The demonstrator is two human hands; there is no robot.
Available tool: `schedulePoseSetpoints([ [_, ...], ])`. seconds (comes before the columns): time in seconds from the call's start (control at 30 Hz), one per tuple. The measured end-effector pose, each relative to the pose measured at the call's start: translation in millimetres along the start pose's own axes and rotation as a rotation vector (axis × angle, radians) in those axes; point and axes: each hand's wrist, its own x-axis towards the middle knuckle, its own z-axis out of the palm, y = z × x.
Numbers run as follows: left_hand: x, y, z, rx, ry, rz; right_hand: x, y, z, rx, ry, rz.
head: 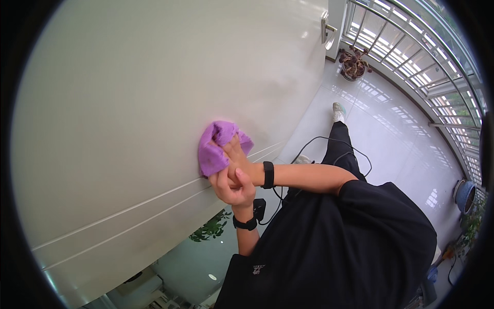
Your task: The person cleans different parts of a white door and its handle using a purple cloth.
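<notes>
A bunched purple cloth (211, 154) lies against the cream-white door panel (135, 96), just above its two pale grooves. My right hand (238, 160) holds the cloth against the panel, the fingers partly covered by its folds. Directly below, my left hand (231, 189) has bent fingers that reach the cloth's lower edge; whether they grip it is hidden. The two hands overlap or nearly touch. Both wrists wear black straps, and a small black box sits beside the left one.
A metal door handle (329, 29) is at the upper right. Beyond it stand a potted succulent (352, 65) and a metal railing (409, 50). A black cable (328, 138) loops by my legs. A blue pot (464, 196) stands at the far right, with glass and green leaves below the door panel.
</notes>
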Motion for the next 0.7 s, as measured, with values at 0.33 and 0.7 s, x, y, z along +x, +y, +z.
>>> schedulePoseSetpoints([
  [0.33,35.9,-8.6,8.5,-0.193,0.116,0.087,77.8,6.4,-18.4,0.019,0.026,-0.295],
  [0.7,87.0,31.7,236.2,-0.177,-0.605,-0.036,62.1,246.7,-105.3,-0.062,0.354,0.149],
])
